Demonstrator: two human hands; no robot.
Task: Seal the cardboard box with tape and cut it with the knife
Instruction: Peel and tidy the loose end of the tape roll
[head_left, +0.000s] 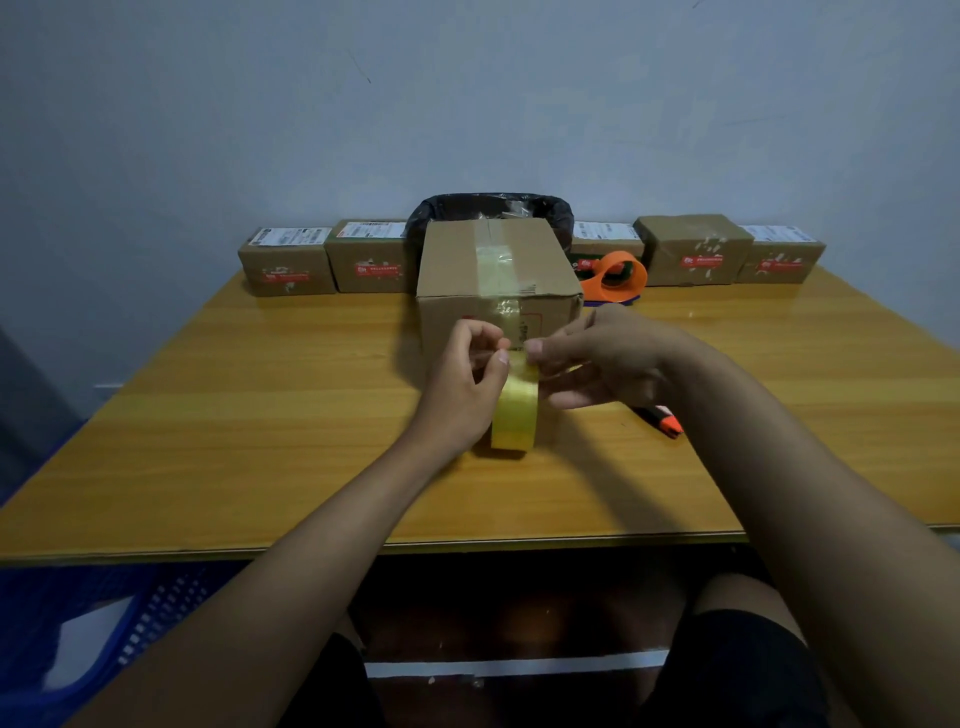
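Both hands' fingers (501, 358) pinch, seemingly, the upright tape roll (514, 415).

Dim, bluish, low-contrast light is falling from above. The wooden table (260, 415) is showing soft glare streaks near its far edge, and soft shadows are lying beneath both forearms. Wide-angle distortion is bowing the frame edges. Fine detail is appearing soft and slightly blurred throughout.

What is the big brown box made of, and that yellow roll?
The big brown box looks like matte cardboard, with dull folded edges and a glossy clear strip over its top. The yellow roll looks like shiny, see-through plastic tape. Its core is hidden.
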